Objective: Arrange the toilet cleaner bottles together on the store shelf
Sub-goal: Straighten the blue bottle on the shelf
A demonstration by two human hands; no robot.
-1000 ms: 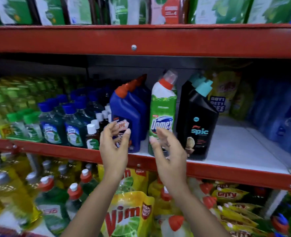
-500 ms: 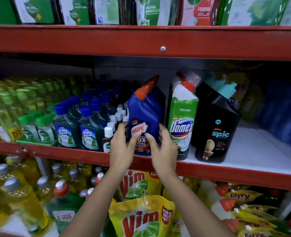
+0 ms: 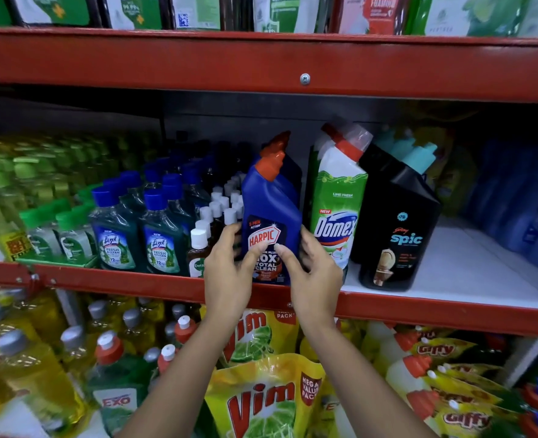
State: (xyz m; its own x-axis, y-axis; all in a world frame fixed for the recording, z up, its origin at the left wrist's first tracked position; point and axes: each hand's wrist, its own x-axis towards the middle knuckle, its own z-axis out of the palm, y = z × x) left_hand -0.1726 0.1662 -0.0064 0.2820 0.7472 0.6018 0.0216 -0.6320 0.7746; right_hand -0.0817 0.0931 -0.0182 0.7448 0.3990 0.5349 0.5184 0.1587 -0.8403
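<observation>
A blue Harpic bottle (image 3: pixel 271 200) with an orange-red cap stands upright at the front of the middle shelf (image 3: pixel 451 314). My left hand (image 3: pixel 229 267) grips its left side and my right hand (image 3: pixel 312 273) grips its right side, thumbs on the label. More blue Harpic bottles stand behind it. To its right stand a green and white Domex bottle (image 3: pixel 337 216) and a black Spic bottle (image 3: pixel 397 229) with a teal cap, each with others behind.
Small white-capped brown bottles (image 3: pixel 220 210) and blue-capped Lizol bottles (image 3: pixel 160 235) crowd the shelf left of the Harpic. Bare white shelf surface (image 3: pixel 470 267) lies right of the Spic bottle. Vim pouches (image 3: pixel 261 399) and other bottles fill the shelf below.
Both hands closed in from open air onto the front Harpic bottle, which turned so its label faces front. The camera view shifted, so the bottles sit further right in frame.
</observation>
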